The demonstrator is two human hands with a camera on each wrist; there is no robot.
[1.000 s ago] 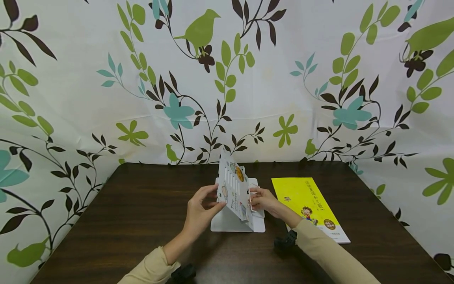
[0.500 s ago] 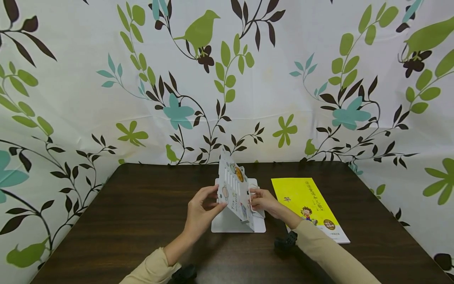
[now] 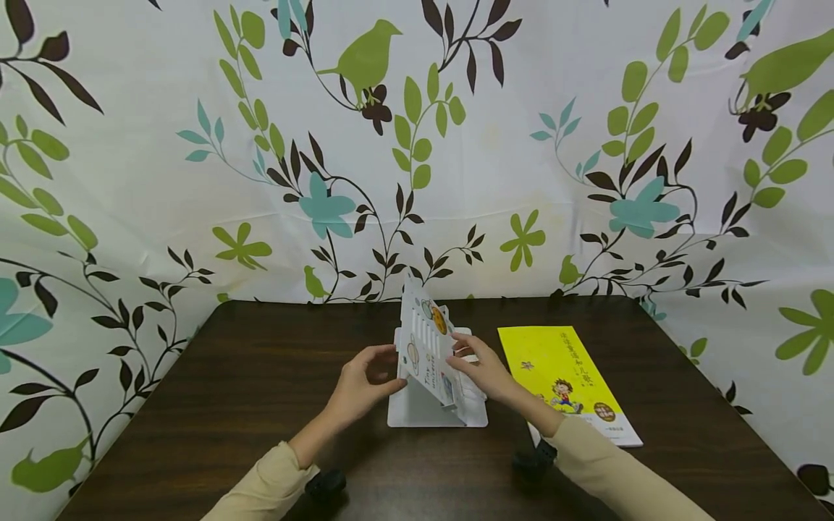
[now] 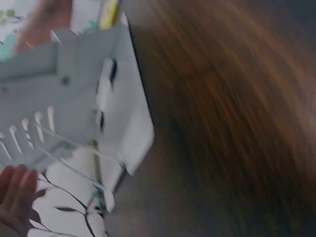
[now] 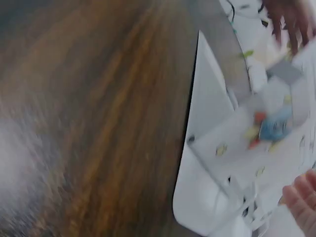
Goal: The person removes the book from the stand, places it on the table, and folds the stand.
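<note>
A white book stand (image 3: pixel 423 354) printed "Tiny universe" stands in the middle of the table, its slotted panel tilted up from a flat base (image 3: pixel 417 412). My left hand (image 3: pixel 361 383) is by the panel's left edge, fingers loosely bent; in the left wrist view its fingers (image 4: pixel 22 190) appear apart from the stand. My right hand (image 3: pixel 485 369) hovers at the panel's right edge with fingers spread and nothing gripped; whether a fingertip touches the edge, I cannot tell. Wire supports (image 4: pixel 74 143) show behind the panel in the left wrist view. Both wrist views are blurred.
A yellow book (image 3: pixel 560 376) with a cartoon child on its cover lies flat to the right, partly under the right forearm. The dark wooden table (image 3: pixel 260 376) ends at a patterned cloth backdrop (image 3: pixel 456 145).
Both hands have let go of the book stand. The left hand has drawn slightly back to the left, and the right has risen from behind the panel's right side. The stand has stayed put.
</note>
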